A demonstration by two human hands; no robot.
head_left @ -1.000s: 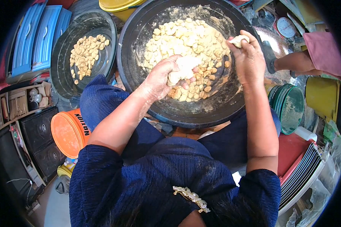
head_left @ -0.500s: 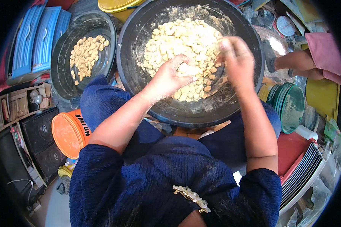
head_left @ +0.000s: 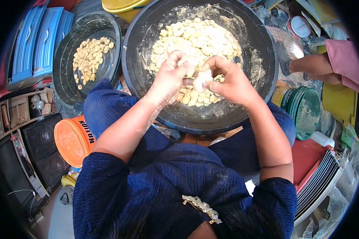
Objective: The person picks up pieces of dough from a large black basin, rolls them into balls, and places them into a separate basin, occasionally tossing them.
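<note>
A large black basin [head_left: 263,51] sits in front of me, holding a heap of pale, flattish round pieces [head_left: 195,34] with whitish powder around them. Over the heap, my left hand [head_left: 169,77] is closed around pale pieces, its thumb pointing toward the other hand. My right hand [head_left: 231,81] pinches a pale lump [head_left: 204,79] between thumb and fingers, right beside the left thumb. Glare on the lump hides its exact kind. Both hands are dusted with powder.
At the left stands a smaller dark basin [head_left: 60,75] with tan pieces [head_left: 91,55]. An orange-lidded bucket [head_left: 71,143] is by my left knee, a green bucket [head_left: 307,113] by my right. Another person's leg [head_left: 311,65] shows at the right.
My right hand has moved left and down from the heap's right side to meet my left hand. The left hand has shifted slightly up and left, still holding pale pieces.
</note>
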